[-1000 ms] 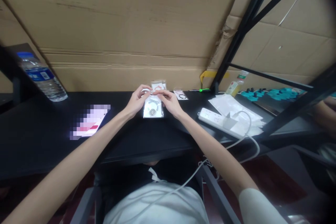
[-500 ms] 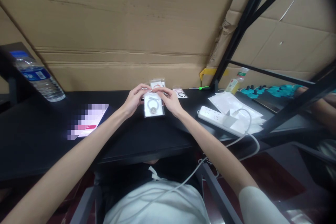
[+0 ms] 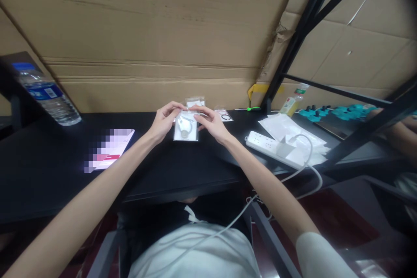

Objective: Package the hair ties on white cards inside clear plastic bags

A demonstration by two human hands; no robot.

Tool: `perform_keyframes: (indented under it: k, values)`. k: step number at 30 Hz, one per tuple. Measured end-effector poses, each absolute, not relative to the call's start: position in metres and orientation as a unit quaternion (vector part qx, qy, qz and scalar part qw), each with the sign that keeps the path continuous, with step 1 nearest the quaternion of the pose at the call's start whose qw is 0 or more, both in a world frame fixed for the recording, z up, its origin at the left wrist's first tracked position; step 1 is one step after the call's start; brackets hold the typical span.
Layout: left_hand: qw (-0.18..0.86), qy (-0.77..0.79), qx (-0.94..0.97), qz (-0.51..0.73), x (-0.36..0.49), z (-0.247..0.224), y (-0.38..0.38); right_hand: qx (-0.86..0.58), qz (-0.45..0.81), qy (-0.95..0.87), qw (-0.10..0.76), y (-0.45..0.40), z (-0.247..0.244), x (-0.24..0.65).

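Between my two hands is a small clear bag (image 3: 186, 134) with a white card and a pale grey ring-shaped band, like a bracelet with a round charm, inside. My left hand (image 3: 166, 120) pinches its upper left edge, fingers curled along the top. On the other side, my right hand (image 3: 210, 122) grips the upper right edge with thumb and fingers. Just behind the hands lies another clear packet (image 3: 195, 100), partly covered by my fingers. To the right of my right hand, a packet with a dark ring (image 3: 224, 116) lies on the black table (image 3: 182, 169).
A water bottle (image 3: 48, 95) stands at left, near a lit phone-like screen (image 3: 112, 150). At right are a white power strip (image 3: 260, 141) with cables, white bags (image 3: 289, 128), a green-handled tool (image 3: 252, 108) and a drink bottle (image 3: 295, 100). Another person's arm (image 3: 395, 126) shows far right.
The bag in my hands has shifted slightly left and up. My left hand has moved a little left with it; the fingers of both hands stay at its top edge.
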State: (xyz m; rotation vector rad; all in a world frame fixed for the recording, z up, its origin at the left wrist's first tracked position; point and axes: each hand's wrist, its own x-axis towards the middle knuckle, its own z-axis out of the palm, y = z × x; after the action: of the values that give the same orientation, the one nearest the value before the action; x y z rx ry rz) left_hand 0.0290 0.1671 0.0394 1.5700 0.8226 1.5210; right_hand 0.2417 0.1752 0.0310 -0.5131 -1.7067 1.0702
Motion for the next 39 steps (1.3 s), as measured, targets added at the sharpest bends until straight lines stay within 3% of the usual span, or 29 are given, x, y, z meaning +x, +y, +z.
perform_keyframes:
  k: [16,29,39]
  values:
    - [0.448,0.316,0.641,0.538,0.0234,0.0444,0.1672,-0.288,0.391,-0.692,0.535,0.1755,0.0307,0.2413]
    - [0.325,0.347,0.691,0.545,0.0221,0.0459,0.1652,-0.289,0.371,-0.692,0.548,0.1764,0.0305,0.2398]
    - [0.45,0.364,0.568,0.585,0.0238,0.043,0.1697,-0.3,0.4,-0.65,0.572,0.1773,0.0314,0.2382]
